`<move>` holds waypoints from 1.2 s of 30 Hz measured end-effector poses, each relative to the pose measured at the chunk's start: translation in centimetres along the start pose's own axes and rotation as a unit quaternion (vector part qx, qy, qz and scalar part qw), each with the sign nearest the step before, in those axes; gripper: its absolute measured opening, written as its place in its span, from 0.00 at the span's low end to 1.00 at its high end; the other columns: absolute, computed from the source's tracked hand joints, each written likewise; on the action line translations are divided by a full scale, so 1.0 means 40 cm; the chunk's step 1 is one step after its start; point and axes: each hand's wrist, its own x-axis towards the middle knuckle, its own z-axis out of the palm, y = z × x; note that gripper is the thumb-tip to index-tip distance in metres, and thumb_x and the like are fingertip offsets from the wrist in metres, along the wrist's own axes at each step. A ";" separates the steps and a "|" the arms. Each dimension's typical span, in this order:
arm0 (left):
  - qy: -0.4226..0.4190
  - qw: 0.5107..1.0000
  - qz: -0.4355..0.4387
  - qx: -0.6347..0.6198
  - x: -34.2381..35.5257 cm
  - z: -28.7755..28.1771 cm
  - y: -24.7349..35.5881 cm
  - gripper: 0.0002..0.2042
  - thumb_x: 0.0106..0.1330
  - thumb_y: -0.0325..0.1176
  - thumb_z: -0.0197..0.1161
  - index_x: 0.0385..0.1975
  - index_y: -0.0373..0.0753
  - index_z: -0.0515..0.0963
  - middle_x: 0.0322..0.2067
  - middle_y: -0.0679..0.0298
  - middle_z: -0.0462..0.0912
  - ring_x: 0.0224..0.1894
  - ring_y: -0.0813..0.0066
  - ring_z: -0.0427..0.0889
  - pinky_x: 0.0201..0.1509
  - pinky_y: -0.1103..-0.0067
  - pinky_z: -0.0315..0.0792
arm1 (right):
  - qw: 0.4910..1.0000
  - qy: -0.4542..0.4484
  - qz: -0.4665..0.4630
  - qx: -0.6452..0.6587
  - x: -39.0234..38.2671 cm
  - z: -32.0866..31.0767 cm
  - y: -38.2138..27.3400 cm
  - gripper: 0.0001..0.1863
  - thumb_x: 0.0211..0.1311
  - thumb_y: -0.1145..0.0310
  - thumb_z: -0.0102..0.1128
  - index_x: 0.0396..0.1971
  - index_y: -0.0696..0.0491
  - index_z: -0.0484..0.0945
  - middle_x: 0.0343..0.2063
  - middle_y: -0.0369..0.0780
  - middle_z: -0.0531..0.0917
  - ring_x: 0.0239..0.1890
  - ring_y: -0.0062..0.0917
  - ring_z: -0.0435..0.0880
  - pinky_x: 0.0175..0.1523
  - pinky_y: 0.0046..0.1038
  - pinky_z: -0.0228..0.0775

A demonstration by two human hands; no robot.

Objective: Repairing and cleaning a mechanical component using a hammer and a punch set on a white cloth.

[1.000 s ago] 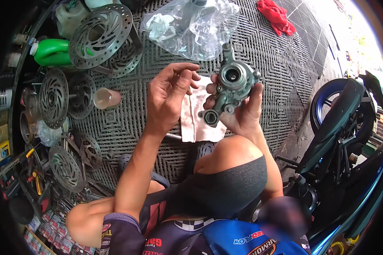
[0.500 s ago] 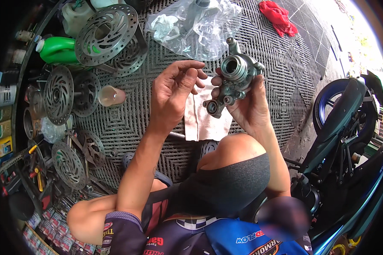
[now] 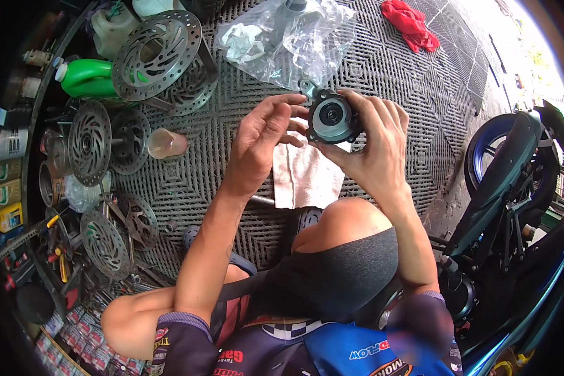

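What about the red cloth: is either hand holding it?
No, the red cloth lies on the floor mat, away from the left hand and the right hand, which grips a metal part.

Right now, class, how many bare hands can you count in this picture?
2: the left hand, curved beside the round metal part; and the right hand, gripping that part from the right. No others are visible.

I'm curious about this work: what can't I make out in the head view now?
All in the head view:
Back of the metal part: hidden by its front.
Far end of the pale cloth: behind left hand and metal part.
Motorcycle: partly cut off by the lower edge.
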 end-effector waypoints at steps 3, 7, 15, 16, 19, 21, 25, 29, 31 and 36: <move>0.000 1.000 -0.008 0.018 0.000 0.004 -0.007 0.21 0.79 0.44 0.58 0.59 0.32 0.75 0.44 0.62 0.84 0.44 0.80 0.82 0.47 0.81 0.79 | 1.000 -0.020 0.001 -0.005 0.001 -0.011 -0.007 0.39 0.37 0.54 0.84 0.53 0.52 0.81 0.45 0.37 0.86 0.48 0.33 0.83 0.59 0.37 0.67; -0.005 0.999 -0.026 0.043 0.002 0.003 -0.012 0.23 0.76 0.45 0.63 0.58 0.31 0.76 0.43 0.64 0.84 0.43 0.82 0.81 0.46 0.81 0.79 | 0.999 -0.040 0.014 -0.004 0.003 -0.018 -0.008 0.38 0.37 0.52 0.84 0.52 0.53 0.81 0.43 0.37 0.86 0.47 0.34 0.83 0.57 0.37 0.68; 0.010 0.997 -0.064 0.042 0.002 -0.004 -0.045 0.20 0.76 0.42 0.63 0.56 0.32 0.78 0.40 0.67 0.83 0.41 0.83 0.81 0.43 0.82 0.77 | 0.997 -0.070 0.019 0.030 -0.012 0.009 0.003 0.41 0.37 0.50 0.84 0.53 0.54 0.81 0.39 0.39 0.85 0.45 0.35 0.83 0.53 0.36 0.70; 0.012 0.997 -0.067 0.044 0.004 -0.014 -0.054 0.18 0.76 0.41 0.63 0.54 0.32 0.79 0.39 0.67 0.83 0.41 0.83 0.81 0.43 0.82 0.77 | 0.997 -0.072 0.020 0.032 -0.016 0.025 0.009 0.41 0.37 0.50 0.84 0.53 0.54 0.81 0.39 0.39 0.85 0.45 0.35 0.83 0.53 0.36 0.70; 0.083 0.979 -0.056 0.175 0.019 -0.085 -0.065 0.16 0.75 0.41 0.64 0.48 0.33 0.83 0.34 0.69 0.83 0.36 0.82 0.80 0.42 0.83 0.75 | 0.995 -0.074 0.028 0.057 -0.059 0.125 0.063 0.41 0.42 0.50 0.83 0.56 0.54 0.80 0.44 0.42 0.85 0.49 0.38 0.84 0.59 0.39 0.70; 0.130 0.954 -0.033 0.270 0.029 -0.169 -0.026 0.16 0.74 0.42 0.65 0.45 0.32 0.84 0.31 0.72 0.82 0.33 0.84 0.78 0.40 0.84 0.73 | 0.993 -0.074 0.059 0.064 -0.119 0.213 0.123 0.40 0.44 0.50 0.83 0.58 0.53 0.78 0.47 0.43 0.85 0.51 0.40 0.84 0.61 0.40 0.71; 0.142 0.882 -0.017 0.448 0.030 -0.289 -0.014 0.16 0.71 0.42 0.66 0.40 0.31 0.84 0.26 0.62 0.86 0.30 0.75 0.83 0.40 0.77 0.77 | 0.962 -0.199 0.181 0.057 -0.234 0.311 0.179 0.39 0.48 0.49 0.81 0.59 0.50 0.77 0.49 0.43 0.84 0.52 0.39 0.82 0.60 0.40 0.71; 0.021 0.732 -0.228 0.642 -0.040 -0.297 -0.076 0.19 0.70 0.46 0.66 0.54 0.40 0.80 0.50 0.53 0.86 0.48 0.58 0.87 0.55 0.63 0.79 | 0.964 -0.197 0.174 0.054 -0.307 0.413 0.189 0.41 0.48 0.47 0.81 0.61 0.49 0.76 0.51 0.43 0.83 0.54 0.41 0.81 0.62 0.40 0.67; -0.020 0.673 -0.227 0.704 -0.101 -0.320 -0.163 0.24 0.66 0.44 0.69 0.57 0.38 0.76 0.51 0.52 0.83 0.48 0.53 0.87 0.53 0.58 0.80 | 0.962 -0.196 0.180 0.054 -0.315 0.424 0.180 0.41 0.49 0.46 0.80 0.61 0.50 0.76 0.53 0.44 0.82 0.56 0.42 0.80 0.63 0.41 0.67; 0.002 0.698 -0.137 0.703 -0.184 -0.365 -0.278 0.26 0.58 0.35 0.75 0.56 0.36 0.76 0.45 0.51 0.81 0.44 0.50 0.87 0.48 0.60 0.81 | 0.974 -0.175 0.133 0.061 -0.314 0.418 0.182 0.48 0.49 0.45 0.80 0.68 0.52 0.70 0.60 0.45 0.78 0.61 0.42 0.77 0.64 0.43 0.66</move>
